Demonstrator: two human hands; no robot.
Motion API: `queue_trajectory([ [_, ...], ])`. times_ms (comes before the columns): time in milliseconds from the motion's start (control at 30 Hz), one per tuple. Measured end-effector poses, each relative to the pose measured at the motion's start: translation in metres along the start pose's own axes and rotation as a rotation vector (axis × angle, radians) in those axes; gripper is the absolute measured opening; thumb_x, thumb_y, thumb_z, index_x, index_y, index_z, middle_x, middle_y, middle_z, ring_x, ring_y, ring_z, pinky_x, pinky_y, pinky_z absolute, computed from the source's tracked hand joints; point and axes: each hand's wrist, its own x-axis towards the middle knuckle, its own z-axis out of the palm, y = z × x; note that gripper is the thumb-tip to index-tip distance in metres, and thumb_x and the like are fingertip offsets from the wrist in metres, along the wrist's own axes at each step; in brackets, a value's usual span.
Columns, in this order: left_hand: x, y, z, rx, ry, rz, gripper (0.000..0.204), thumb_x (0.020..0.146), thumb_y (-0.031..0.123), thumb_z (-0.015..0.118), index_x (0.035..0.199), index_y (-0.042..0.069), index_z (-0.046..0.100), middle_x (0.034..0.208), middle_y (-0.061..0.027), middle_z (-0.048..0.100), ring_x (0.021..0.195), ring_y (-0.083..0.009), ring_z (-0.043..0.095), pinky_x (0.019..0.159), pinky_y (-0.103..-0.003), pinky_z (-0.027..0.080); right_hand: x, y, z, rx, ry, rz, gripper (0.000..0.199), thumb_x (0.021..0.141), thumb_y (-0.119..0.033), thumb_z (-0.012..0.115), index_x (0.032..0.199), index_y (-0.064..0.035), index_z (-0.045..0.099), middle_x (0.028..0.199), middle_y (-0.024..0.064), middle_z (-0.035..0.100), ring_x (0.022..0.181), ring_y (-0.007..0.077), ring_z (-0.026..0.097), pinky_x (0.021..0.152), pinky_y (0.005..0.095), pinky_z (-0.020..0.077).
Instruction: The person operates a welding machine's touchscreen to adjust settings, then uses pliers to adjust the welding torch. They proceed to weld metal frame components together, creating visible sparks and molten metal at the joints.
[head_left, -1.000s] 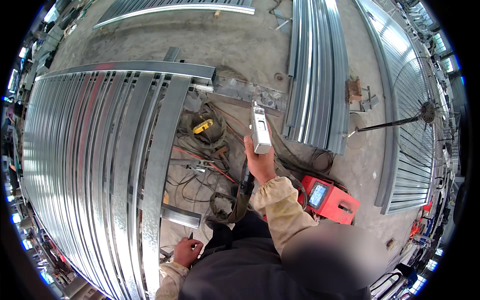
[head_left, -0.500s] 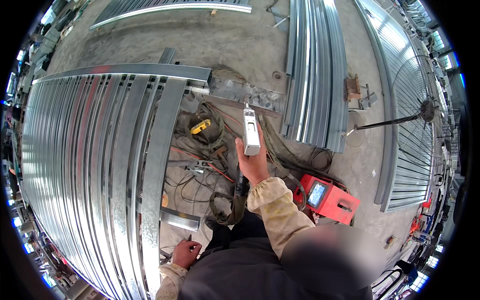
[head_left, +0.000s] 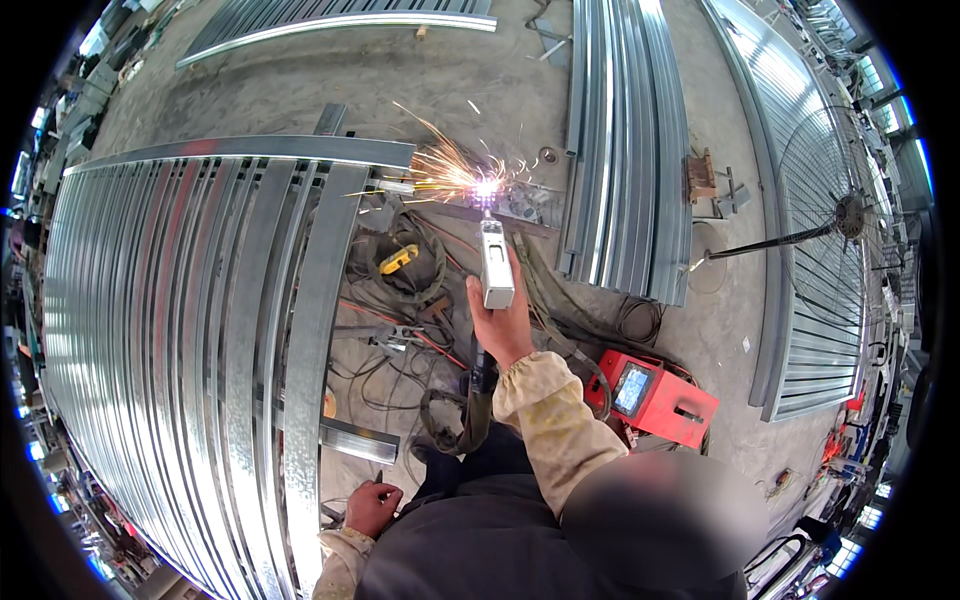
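Observation:
My right hand [head_left: 502, 325] is closed around the grip of a silver handheld welding gun [head_left: 496, 268], a thick dark cable running down from it. Its nozzle meets a grey steel plate or bar [head_left: 535, 208], where a bright white-violet point glows and orange sparks [head_left: 435, 160] spray up and left. Low at left, my left hand [head_left: 371, 508] rests beside my thigh with its fingers curled. A small dark thing pokes out above those fingers; its kind is too small to make out.
Galvanized steel channels [head_left: 230, 290] cover the left side, with more profiles [head_left: 625, 150] stacked at upper right. A red machine with a screen [head_left: 660, 395] sits on the floor at right, near a large fan [head_left: 850, 215]. Cables and a yellow tool [head_left: 399, 259] lie between.
A bright arc and flying sparks have appeared at the welding gun's nozzle. The gun and my right hand have shifted slightly left in the picture; my left hand has stayed put.

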Motion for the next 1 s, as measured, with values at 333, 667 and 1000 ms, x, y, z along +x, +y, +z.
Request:
queue_trajectory([
  [333, -0.003, 0.001, 0.0, 0.005, -0.022, -0.025, 0.024, 0.087, 0.035, 0.078, 0.095, 0.012, 0.083, 0.082, -0.0151, 0.067, 0.077, -0.0315, 0.07, 0.072, -0.042, 0.056, 0.0, -0.007, -0.004, 0.053, -0.017, 0.065, 0.071, 0.101, -0.017, 0.067, 0.16, -0.0062, 0.029, 0.122, 0.0182, 0.068, 0.109, 0.0302, 0.071, 0.094, 0.0379, 0.0553],
  [667, -0.004, -0.001, 0.002, -0.004, -0.011, -0.025, 0.024, 0.088, 0.035, 0.079, 0.095, 0.013, 0.084, 0.082, -0.0145, 0.067, 0.077, -0.0308, 0.071, 0.071, -0.042, 0.056, -0.007, 0.009, 0.0, 0.153, -0.019, 0.083, 0.072, 0.1, -0.017, 0.068, 0.16, -0.0072, 0.029, 0.123, 0.0177, 0.068, 0.109, 0.0296, 0.071, 0.093, 0.0368, 0.0551],
  [1000, 0.0, 0.002, 0.001, 0.011, -0.013, -0.002, 0.024, 0.088, 0.035, 0.078, 0.093, 0.012, 0.083, 0.083, -0.0159, 0.068, 0.077, -0.0325, 0.071, 0.071, -0.043, 0.056, -0.006, 0.001, 0.001, 0.122, -0.017, 0.148, 0.073, 0.1, -0.023, 0.067, 0.16, -0.0071, 0.028, 0.123, 0.0211, 0.069, 0.109, 0.0386, 0.071, 0.093, 0.0417, 0.056],
])
